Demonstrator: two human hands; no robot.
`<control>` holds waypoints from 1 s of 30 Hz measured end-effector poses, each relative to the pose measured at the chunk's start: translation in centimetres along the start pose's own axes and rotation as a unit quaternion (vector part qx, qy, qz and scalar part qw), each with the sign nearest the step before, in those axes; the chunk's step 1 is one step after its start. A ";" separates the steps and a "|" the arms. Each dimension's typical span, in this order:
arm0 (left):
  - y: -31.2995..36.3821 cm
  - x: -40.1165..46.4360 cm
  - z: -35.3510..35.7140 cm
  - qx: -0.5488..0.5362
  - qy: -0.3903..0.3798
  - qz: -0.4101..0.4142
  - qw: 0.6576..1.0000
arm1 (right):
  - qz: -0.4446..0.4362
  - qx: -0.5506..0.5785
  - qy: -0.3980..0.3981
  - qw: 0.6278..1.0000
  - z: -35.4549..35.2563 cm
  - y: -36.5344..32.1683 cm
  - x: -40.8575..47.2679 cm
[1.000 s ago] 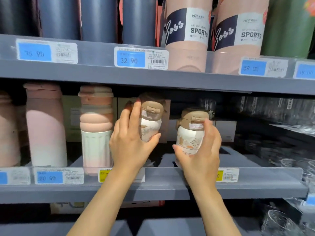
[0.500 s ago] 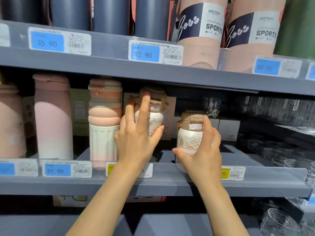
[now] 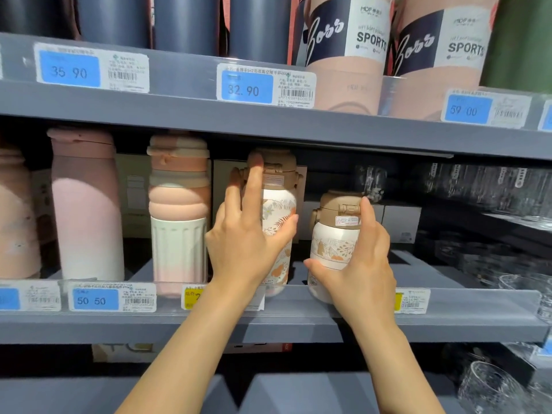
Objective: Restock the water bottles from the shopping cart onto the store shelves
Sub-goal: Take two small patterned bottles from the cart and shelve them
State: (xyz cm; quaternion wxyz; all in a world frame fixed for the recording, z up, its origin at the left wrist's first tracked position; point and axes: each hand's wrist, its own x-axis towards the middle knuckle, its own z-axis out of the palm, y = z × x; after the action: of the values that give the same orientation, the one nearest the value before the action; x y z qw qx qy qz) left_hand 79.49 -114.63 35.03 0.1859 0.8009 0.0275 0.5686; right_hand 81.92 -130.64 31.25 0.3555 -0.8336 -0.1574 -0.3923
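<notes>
1. Head cam: left hand (image 3: 248, 246) wraps the tall floral bottle (image 3: 279, 222); right hand (image 3: 358, 264) wraps the short one (image 3: 334, 237).
2. Since a second ago, both bottles have settled upright on the middle shelf (image 3: 448, 318), near the front lip.
3. Looks placed, so letting go comes next.

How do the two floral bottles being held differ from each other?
The left bottle is taller than the right bottle, its cap reaching near the shelf above. The left hand holds the left one with fingers up to the cap; the right hand grips the right one around its body. Both have white leaf-print bodies and tan caps.
</notes>
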 end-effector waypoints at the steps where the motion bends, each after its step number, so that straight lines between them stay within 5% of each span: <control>1: 0.0 0.0 0.0 0.004 -0.010 -0.005 1.000 | -0.004 -0.001 0.001 1.000 0.0 0.0 -0.1; 13: -0.2 -1.7 -0.1 0.027 -0.087 -0.045 0.995 | 0.006 0.021 -0.033 0.999 -1.1 0.0 -0.4; 30: -0.7 -2.6 -0.1 0.023 -0.076 -0.032 0.996 | 0.056 -0.035 -0.027 0.997 -0.7 0.0 0.1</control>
State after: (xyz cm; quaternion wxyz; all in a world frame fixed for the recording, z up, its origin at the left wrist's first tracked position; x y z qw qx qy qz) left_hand 78.58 -114.57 32.53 0.1868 0.8447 0.0521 0.4988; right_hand 81.58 -131.15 31.63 0.3433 -0.8633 -0.1066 -0.3542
